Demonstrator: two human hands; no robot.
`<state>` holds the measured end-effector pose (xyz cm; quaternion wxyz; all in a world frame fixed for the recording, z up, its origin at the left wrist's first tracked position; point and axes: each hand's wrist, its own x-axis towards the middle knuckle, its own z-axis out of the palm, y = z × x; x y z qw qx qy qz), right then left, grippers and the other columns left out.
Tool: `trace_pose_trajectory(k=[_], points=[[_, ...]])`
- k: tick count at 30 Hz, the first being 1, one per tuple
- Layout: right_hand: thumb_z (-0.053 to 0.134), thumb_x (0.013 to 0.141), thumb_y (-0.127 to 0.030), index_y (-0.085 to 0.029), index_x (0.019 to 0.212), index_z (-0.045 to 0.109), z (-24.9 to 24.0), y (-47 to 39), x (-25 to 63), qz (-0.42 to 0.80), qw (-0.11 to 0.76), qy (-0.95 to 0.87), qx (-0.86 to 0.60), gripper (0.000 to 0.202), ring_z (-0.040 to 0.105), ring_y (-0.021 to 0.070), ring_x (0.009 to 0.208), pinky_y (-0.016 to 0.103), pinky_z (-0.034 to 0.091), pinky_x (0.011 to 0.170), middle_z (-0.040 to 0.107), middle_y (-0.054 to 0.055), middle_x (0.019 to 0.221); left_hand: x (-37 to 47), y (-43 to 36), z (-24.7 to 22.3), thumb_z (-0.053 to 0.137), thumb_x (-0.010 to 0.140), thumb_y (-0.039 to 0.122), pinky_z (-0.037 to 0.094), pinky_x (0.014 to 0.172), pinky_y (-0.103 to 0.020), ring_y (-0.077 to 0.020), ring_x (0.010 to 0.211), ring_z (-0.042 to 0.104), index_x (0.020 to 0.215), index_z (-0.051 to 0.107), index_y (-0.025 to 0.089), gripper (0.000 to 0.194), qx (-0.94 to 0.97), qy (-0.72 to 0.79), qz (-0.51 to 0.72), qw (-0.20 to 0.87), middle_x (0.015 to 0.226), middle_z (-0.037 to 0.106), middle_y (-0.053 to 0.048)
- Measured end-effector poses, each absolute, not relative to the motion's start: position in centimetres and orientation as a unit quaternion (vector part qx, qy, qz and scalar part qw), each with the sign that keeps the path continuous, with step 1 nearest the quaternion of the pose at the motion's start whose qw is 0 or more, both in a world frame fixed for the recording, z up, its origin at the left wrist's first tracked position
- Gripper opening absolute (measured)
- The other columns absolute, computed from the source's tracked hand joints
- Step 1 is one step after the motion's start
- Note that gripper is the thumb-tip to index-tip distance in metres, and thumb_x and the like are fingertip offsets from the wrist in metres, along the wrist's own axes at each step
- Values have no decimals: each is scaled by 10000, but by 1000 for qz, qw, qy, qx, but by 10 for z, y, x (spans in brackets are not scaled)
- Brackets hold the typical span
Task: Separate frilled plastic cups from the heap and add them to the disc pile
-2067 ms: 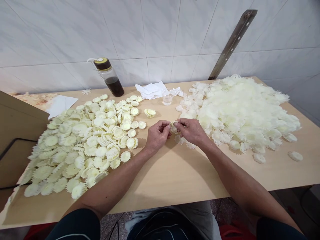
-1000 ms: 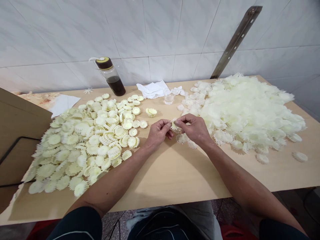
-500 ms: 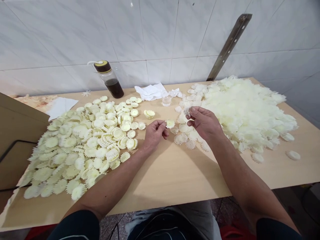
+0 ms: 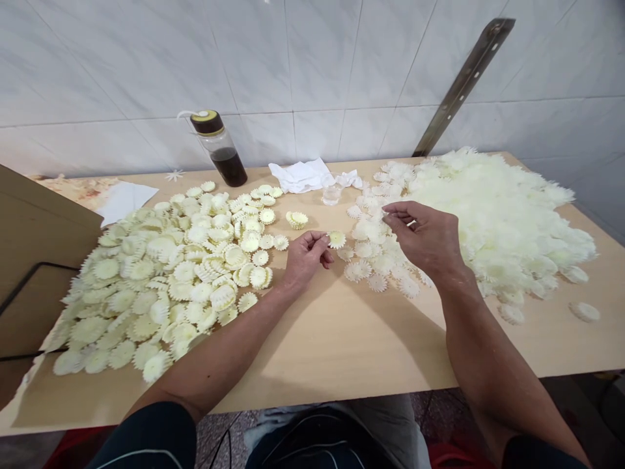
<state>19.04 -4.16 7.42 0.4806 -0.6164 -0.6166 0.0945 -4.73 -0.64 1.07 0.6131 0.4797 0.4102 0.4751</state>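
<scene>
Behind the tan wooden desk's front edge (image 4: 351,384), a pale-yellow toothed disc (image 4: 336,240).
Left hand (image 4: 305,262) pinches its rim, likely to bare its face; right hand (image 4: 426,236), by white toothed discs (image 4: 359,270): grip unclear.

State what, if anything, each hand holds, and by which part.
The left hand pinches a pale toothed disc by its left edge. Whether the right hand holds anything cannot be told from this view.

No lettering, label, brand, number or sign can be read on anything in view.
</scene>
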Motion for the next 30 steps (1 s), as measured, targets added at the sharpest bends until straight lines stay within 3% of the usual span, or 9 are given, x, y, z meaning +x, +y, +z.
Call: trace_pose_trajectory(k=[6, 11, 17, 25, 30], points=[[817, 906, -423, -199, 1038, 827, 82, -45, 186, 276, 507, -588, -567, 260, 664, 162, 590, 301, 589, 536, 735, 23, 711, -47, -6, 12, 846, 806, 515, 442, 489, -232, -125, 501, 593, 885, 700, 172, 381, 473, 413, 466, 624, 605, 692, -22], [853, 887, -458, -186, 1081, 816, 84, -46, 177, 343, 508, -580, -535, 336, 652, 152, 571, 292, 580, 532, 712, 7, 662, -47, -5, 11, 868, 788, 524, 470, 506, -238, -126, 501, 599, 885, 710, 166, 404, 477, 409, 456, 630, 617, 702, -25], [920, 799, -506, -183, 991, 826, 86, -45, 173, 397, 507, -570, -510, 388, 695, 174, 605, 295, 586, 530, 720, 20, 657, -48, -4, 8, 875, 799, 522, 507, 529, -241, -132, 526, 620, 885, 720, 159, 404, 478, 401, 458, 634, 625, 702, -28], [940, 769, -527, -208, 930, 859, 86, -45, 174, 408, 495, -583, -499, 366, 723, 193, 687, 335, 639, 575, 774, 47, 774, -48, -2, 5, 886, 784, 557, 507, 526, -247, -136, 524, 624, 886, 729, 164, 436, 484, 396, 455, 634, 621, 695, -26], [907, 813, -465, -232, 924, 868, 86, -49, 173, 347, 470, -609, -536, 261, 734, 215, 769, 388, 664, 693, 823, 60, 905, -48, -2, 5, 884, 783, 545, 512, 532, -247, -138, 539, 630, 894, 733, 160, 428, 482, 400, 454, 634, 626, 699, -30]])
